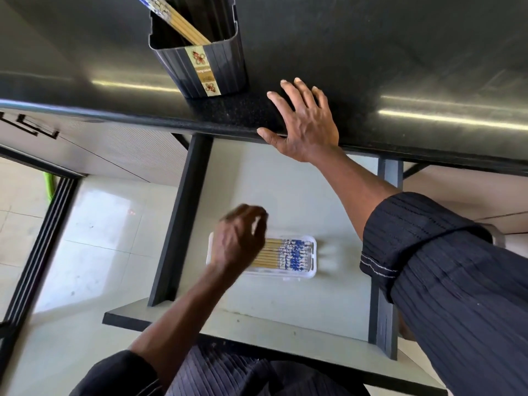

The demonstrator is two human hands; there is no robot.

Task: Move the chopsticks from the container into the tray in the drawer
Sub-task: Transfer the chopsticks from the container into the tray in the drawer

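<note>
Chopsticks (pixel 285 254) are in two lots. One row lies flat, side by side in the tray, blue-patterned ends to the right and bamboo ends to the left. A second bunch (pixel 183 24) leans in the container up on the table.

Table (pixel 400 52): dark and glossy, fills the upper half, front edge runs across mid-frame.

Drawer (pixel 285 310): open under the table edge, pale floor, dark side walls.

Right arm: enters from the right, dark ribbed sleeve (pixel 443 267) rolled up, forearm bare, reaching up and forward to the table.

Left arm: comes up from bottom left, dark sleeve at the elbow, forearm bare, angled over the drawer.

Container (pixel 200 64): dark ribbed square tub with a gold label strip, upright on the table near the front edge, left of the right hand and not touching it.

Tray (pixel 313 270): clear plastic, shallow, on the drawer floor about mid-drawer.

Right hand (pixel 303 121): palm down on the table's front edge, fingers straight and spread, thumb along the edge, holding nothing.

Left hand (pixel 238 238): back of the hand to the camera, over the tray's left end, covering the bamboo tips. Fingers curled down and blurred; can't tell whether it grips anything or touches the chopsticks.
</note>
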